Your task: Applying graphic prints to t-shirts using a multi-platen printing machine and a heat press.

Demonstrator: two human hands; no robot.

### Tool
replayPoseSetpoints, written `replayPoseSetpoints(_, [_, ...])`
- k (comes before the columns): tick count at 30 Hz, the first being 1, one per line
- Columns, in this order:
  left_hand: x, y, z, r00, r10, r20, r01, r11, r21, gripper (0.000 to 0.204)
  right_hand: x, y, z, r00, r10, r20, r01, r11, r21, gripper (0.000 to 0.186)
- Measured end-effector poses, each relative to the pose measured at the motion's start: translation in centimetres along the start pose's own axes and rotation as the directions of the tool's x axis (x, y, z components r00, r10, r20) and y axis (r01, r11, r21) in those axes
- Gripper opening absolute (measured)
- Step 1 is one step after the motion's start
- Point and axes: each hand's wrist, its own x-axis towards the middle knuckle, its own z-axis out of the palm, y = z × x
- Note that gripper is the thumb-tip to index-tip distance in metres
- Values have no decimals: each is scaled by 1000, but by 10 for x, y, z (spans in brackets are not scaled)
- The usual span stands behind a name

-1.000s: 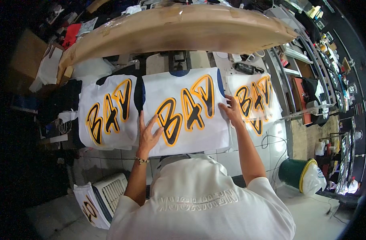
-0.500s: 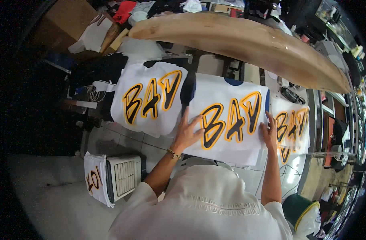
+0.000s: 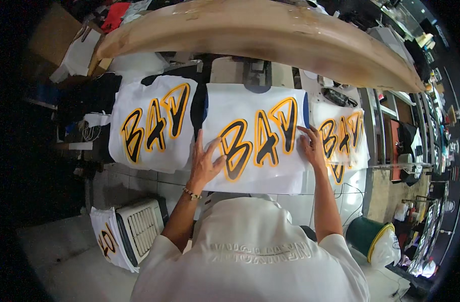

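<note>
A white panel [image 3: 255, 176] with bold black-and-orange lettering lies spread in the middle of the work surface, dark blue showing at its sides and top notch. My left hand [image 3: 205, 160] rests on its left edge, fingers stretched and spread. At the opposite edge is my right hand [image 3: 312, 146], fingers somewhat bent and apart, their tips touching the panel. A matching white panel [image 3: 177, 151] lies to the left over something black. To the right hangs another lettered white piece [image 3: 358, 153], partly doubled over.
A long curved brown board [image 3: 260, 30] spans the far side above the panels. On the floor at left, a slatted white unit [image 3: 144, 226] has lettered white cloth [image 3: 101, 236] against it. A dark green bin [image 3: 363, 234] stands at right. Metal racks [image 3: 386, 126] line the right side.
The whole view has shifted, so the panels sit farther left. My right fingertips have come inward onto the panel's edge. My left hand keeps its place on the left edge.
</note>
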Motion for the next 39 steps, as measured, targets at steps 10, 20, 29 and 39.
replayPoseSetpoints(10, [7,10,-4,998,-41,44,34,989,144,69,-1,-11,2,998,15,-68,-18,999,-45,46])
replayPoseSetpoints(20, [31,24,-16,983,23,183,-67,969,238,70,1,-17,7,994,-29,-105,14,990,-141,44])
replayPoseSetpoints(29, [30,23,-15,975,4,221,-51,978,204,71,1,-11,5,997,-1,-73,-5,996,-86,47])
replayPoseSetpoints(39, [33,27,-21,968,3,250,-58,976,212,70,-3,-15,5,997,-11,-74,5,996,-88,44])
